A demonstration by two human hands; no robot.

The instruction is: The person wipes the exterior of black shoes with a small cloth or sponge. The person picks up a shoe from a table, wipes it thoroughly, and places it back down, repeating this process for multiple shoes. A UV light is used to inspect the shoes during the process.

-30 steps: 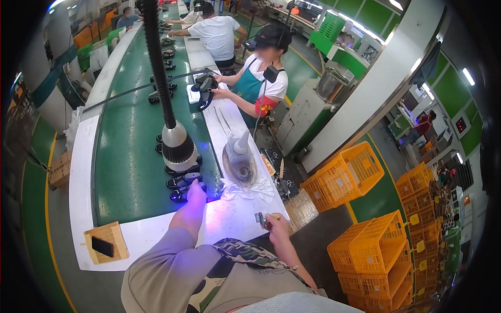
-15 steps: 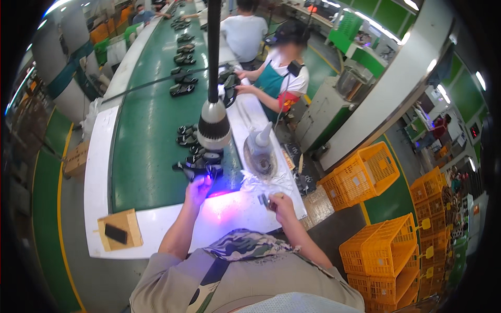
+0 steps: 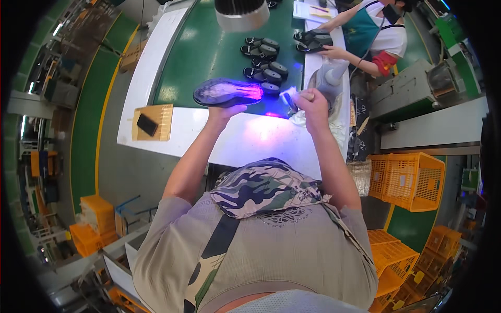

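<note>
In my left hand (image 3: 224, 116) a dark shoe (image 3: 222, 95) lies with its pale underside turned up, the fingers closed under it. Violet-pink light falls on the end of the shoe towards my right. My right hand (image 3: 314, 107) is closed on the handle of a small brush (image 3: 288, 97), whose pale head points at the shoe but stays apart from it. Just beyond my hands, several dark shoes (image 3: 261, 48) stand in pairs on the green conveyor belt (image 3: 182, 62). A whitish squeeze bottle (image 3: 332, 77) stands in a basin beside my right hand.
A lamp head (image 3: 241, 15) hangs over the belt. Across the right side a co-worker's hands hold dark shoes (image 3: 312, 40). A phone (image 3: 147, 125) lies on cardboard at the left of the white table edge (image 3: 195, 136). Yellow crates (image 3: 407, 180) stand at the right.
My left hand has lifted a shoe from the belt's near end and holds it underside up. The brush in my right hand has moved up towards it. The view has tilted down.
</note>
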